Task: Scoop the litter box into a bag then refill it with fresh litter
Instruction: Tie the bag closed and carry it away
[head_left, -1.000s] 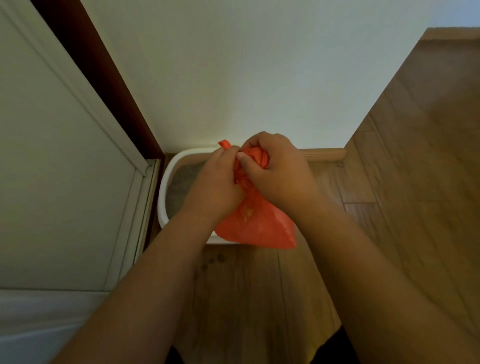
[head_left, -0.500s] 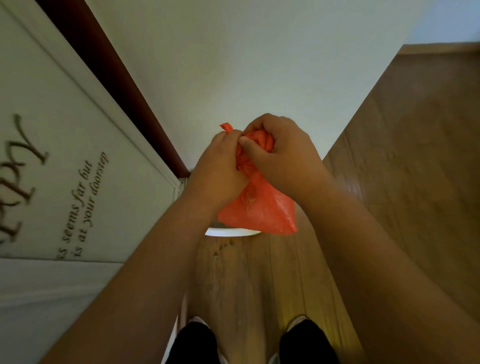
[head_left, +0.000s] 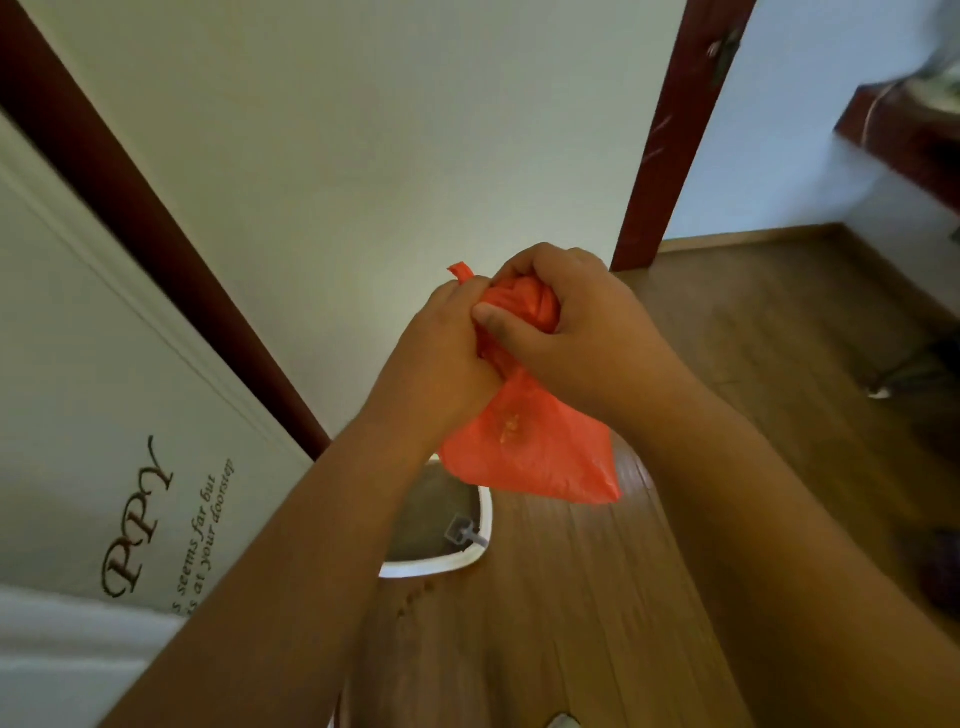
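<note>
Both hands clench the orange bag's (head_left: 530, 447) twisted neck: left hand (head_left: 441, 358), right hand (head_left: 566, 332). The bag now hangs higher, the litter box (head_left: 480, 558) dropped toward 6 o'clock. Scooping looks finished; refilling remains.

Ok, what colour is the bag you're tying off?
Orange-red all over, a thin plastic bag; the head view shows it held bunched in both hands.

One head-worn camera supplies the single view. It looks forward and steeply down at the litter box (head_left: 480, 525) from above and close, with the wall beyond the box and the wooden floor (head_left: 571, 623) beside it.
</note>
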